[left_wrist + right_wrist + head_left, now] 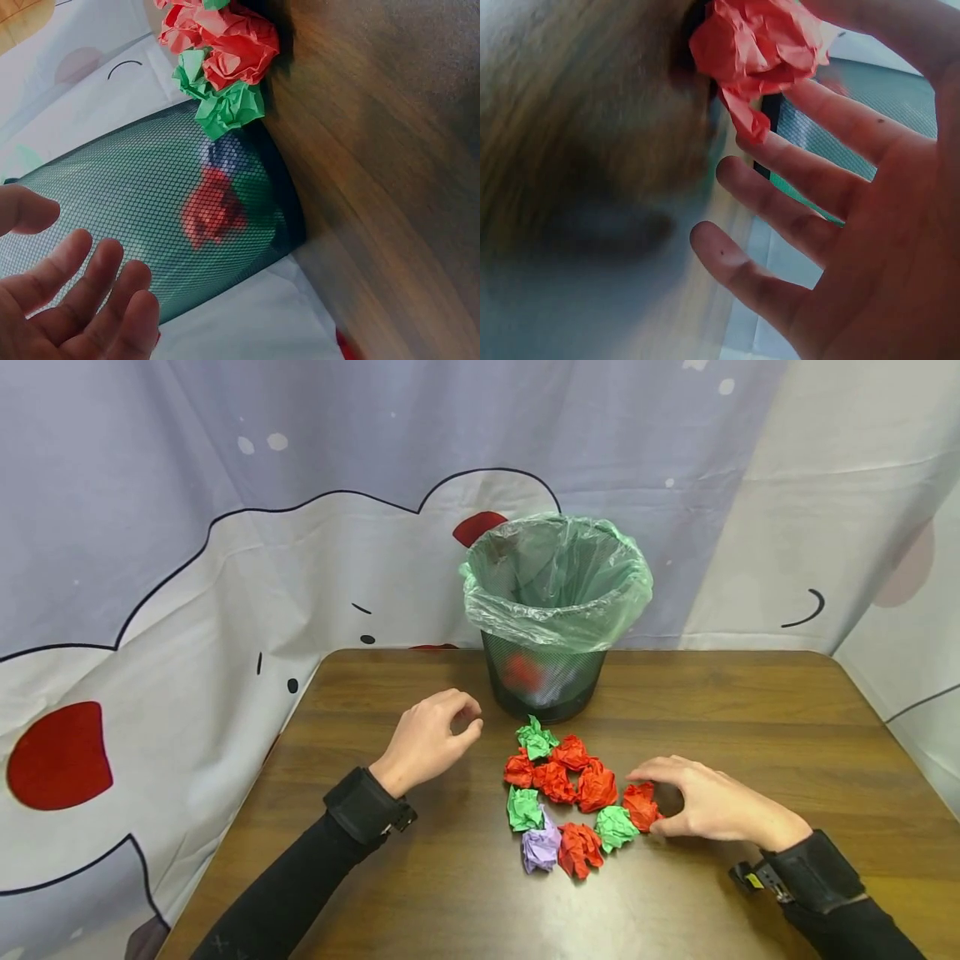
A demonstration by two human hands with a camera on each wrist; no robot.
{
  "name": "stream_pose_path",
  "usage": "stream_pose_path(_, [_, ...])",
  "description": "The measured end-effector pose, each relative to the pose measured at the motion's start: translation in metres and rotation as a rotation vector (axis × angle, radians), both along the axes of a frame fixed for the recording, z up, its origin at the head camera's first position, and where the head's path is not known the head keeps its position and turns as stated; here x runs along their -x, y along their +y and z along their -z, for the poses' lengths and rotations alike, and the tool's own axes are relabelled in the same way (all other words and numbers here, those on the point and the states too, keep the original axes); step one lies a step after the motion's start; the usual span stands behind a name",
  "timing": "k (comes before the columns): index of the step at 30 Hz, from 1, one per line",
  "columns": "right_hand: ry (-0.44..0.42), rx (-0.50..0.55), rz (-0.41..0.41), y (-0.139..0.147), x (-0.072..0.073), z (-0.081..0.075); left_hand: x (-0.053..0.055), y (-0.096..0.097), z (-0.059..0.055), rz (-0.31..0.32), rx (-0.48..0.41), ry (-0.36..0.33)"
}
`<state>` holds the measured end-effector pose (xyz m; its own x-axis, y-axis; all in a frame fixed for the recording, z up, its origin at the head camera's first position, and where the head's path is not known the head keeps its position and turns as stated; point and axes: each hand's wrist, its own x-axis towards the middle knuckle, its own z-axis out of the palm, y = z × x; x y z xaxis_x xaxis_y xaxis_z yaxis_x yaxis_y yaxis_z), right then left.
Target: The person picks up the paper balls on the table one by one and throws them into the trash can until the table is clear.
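Several crumpled paper balls lie grouped on the table, among them a red paper ball [597, 786], a green paper ball [616, 828] and a purple paper ball [541, 848]. At the group's right edge my right hand [705, 797] pinches another red paper ball [640, 807] between thumb and fingertips. In the right wrist view this red paper ball [757, 45] hides the tips of thumb and index finger; the other fingers spread below it. My left hand [431, 735] hovers left of the group, loosely curved and holding nothing. The left wrist view shows its fingers [124, 300] apart before the bin's mesh.
A black mesh bin [547, 672] with a green plastic liner [558, 610] stands at the table's back edge. Through its mesh [135, 195], red and purple paper show near the bottom. A patterned curtain [300, 568] hangs behind the wooden table [750, 710].
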<state>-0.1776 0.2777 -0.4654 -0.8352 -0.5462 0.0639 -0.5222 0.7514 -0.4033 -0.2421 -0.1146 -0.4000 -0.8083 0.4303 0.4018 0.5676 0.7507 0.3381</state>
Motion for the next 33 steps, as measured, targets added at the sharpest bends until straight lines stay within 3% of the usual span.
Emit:
stream_pose_path(11, [-0.004, -0.121, 0.014, -0.013, 0.0, 0.003, -0.002, 0.0, 0.007, -0.013, 0.003, -0.021])
stream_pose_path(22, [0.052, -0.048, -0.031, -0.013, 0.003, 0.003, -0.005, -0.001, 0.013, -0.018, -0.005, -0.023])
stream_pose_path(33, [0.092, -0.006, -0.023, -0.007, 0.008, -0.011, -0.007, -0.001, 0.019, -0.017, -0.005, -0.043])
